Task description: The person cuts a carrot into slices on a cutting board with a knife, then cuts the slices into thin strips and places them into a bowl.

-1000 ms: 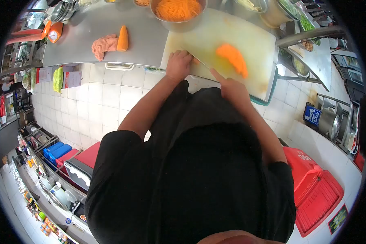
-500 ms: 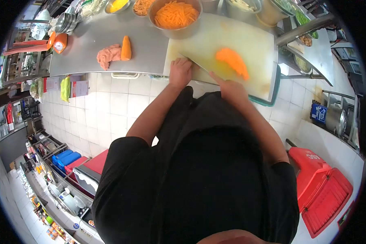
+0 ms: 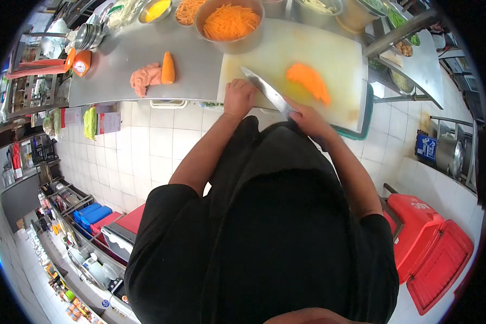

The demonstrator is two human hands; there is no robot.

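Note:
My right hand [image 3: 309,120] is closed round the handle of a kitchen knife [image 3: 268,90]. The broad side of the blade faces up, and its tip points to the far left. Beside the blade, my left hand [image 3: 240,98] rests at the near left edge of the white cutting board [image 3: 275,46], fingers curled under; whatever they may hold is hidden. To the right of the knife lies a fanned pile of orange slices [image 3: 309,82], apparently carrot. A peeled carrot [image 3: 168,68] lies on the steel counter, touching a crumpled pink cloth [image 3: 146,77].
At the back stands a metal bowl of orange shreds [image 3: 230,24], with a smaller bowl of yellow contents [image 3: 155,9] further left. An orange scale [image 3: 81,63] sits at the counter's left end. A red bin [image 3: 416,216] is on the floor at right.
The knife has rolled so its broad side now shows, where before only a thin edge did. My right hand has shifted slightly towards my body. My left hand stays nearly in place.

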